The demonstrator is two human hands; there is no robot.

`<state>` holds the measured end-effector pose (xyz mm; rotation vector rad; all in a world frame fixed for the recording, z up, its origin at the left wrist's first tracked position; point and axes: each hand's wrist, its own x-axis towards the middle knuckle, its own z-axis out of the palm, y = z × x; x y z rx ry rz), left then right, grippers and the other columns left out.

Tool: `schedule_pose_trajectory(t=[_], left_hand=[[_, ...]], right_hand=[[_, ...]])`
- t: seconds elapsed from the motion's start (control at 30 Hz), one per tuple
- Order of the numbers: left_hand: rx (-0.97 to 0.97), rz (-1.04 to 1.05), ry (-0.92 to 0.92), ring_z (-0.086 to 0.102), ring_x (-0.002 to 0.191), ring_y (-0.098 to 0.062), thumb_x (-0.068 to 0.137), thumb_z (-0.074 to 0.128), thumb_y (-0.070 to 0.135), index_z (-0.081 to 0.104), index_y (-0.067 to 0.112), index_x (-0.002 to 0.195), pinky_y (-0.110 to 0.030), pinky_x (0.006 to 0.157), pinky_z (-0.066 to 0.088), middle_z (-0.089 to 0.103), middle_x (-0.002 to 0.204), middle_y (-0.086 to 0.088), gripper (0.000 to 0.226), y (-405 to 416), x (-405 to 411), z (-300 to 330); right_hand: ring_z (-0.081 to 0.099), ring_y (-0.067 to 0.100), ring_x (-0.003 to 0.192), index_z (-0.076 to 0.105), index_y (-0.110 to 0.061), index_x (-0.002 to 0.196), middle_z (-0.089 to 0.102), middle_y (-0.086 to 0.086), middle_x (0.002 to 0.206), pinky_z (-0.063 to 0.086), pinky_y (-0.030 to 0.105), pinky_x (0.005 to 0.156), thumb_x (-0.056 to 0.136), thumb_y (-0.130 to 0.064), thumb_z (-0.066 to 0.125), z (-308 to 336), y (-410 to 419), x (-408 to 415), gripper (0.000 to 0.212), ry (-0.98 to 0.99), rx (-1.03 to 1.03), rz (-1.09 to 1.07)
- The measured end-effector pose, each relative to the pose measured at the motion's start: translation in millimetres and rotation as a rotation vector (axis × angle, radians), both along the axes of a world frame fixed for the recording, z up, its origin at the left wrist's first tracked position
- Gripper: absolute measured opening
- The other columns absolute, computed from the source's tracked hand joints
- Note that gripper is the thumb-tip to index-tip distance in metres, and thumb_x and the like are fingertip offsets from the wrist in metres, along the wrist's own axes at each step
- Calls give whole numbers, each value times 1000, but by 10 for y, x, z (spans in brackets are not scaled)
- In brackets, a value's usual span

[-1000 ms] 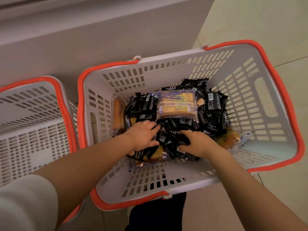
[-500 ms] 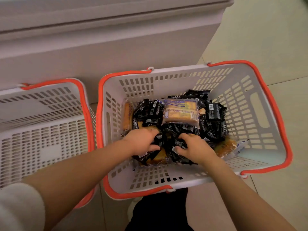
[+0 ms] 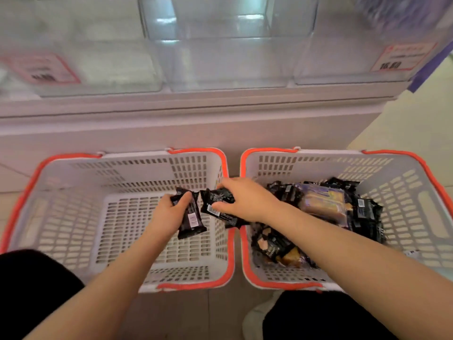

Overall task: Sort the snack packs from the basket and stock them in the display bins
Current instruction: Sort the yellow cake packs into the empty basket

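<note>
Hands over left basket (image 3: 73,217): left hand (image 3: 169,214) gripping black pack (image 3: 191,219), right hand (image 3: 242,200) clutching black packs (image 3: 215,200). Remaining snack packs (image 3: 323,204) sitting in right basket (image 3: 404,217). Risk: loose bundle slipping, dropping unsorted; display bins (image 3: 225,57) waiting above.

A pale tiled floor (image 3: 402,128) meets a white cabinet base (image 3: 171,133), with blurred red-edged price labels (image 3: 402,57) above.
</note>
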<state>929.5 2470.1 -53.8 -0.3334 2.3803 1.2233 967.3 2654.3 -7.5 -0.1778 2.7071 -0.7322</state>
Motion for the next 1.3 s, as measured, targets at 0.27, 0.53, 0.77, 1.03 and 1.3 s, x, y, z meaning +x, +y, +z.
schedule_pose_trajectory(t=[0.27, 0.53, 0.77, 1.03, 1.3], left_hand=[[0, 38, -260, 55, 71, -25, 91, 55, 28, 46, 7, 92, -31, 63, 40, 56, 85, -14, 23, -501, 329, -618], [-44, -411, 157, 58, 97, -16, 91, 53, 16, 56, 12, 119, -21, 80, 41, 63, 108, -3, 29, -193, 530, -344], [31, -993, 501, 51, 105, -12, 92, 47, 18, 55, 15, 119, -28, 88, 42, 57, 111, 1, 28, 652, 528, 52], [-465, -1441, 180, 53, 107, -30, 93, 42, 21, 48, 8, 119, -37, 78, 44, 52, 119, -12, 29, 1671, 621, -636], [-662, -1756, 110, 41, 117, -29, 92, 44, 10, 41, 7, 131, -38, 86, 43, 42, 129, -13, 39, 1846, 657, -1181]], right_hand=[[51, 29, 115, 33, -16, 136, 49, 10, 130, 48, 40, 86, 86, -47, 58, -433, -538, 343, 64, -232, 214, 349], [47, 20, 120, 41, -18, 134, 51, 2, 131, 42, 35, 98, 92, -41, 51, -397, 51, 303, 48, -44, 132, 125], [57, 20, 101, 54, -15, 114, 57, 2, 111, 46, 31, 84, 93, -27, 51, -719, 923, 619, 24, -100, 87, -249], [51, 27, 115, 43, -12, 133, 48, 9, 132, 44, 39, 94, 99, -22, 41, -1520, 1561, 1430, 36, -485, 102, -515], [34, 30, 128, 29, -16, 140, 32, 9, 142, 41, 41, 98, 86, -44, 59, -1852, 1449, 1132, 69, -331, 237, -278]])
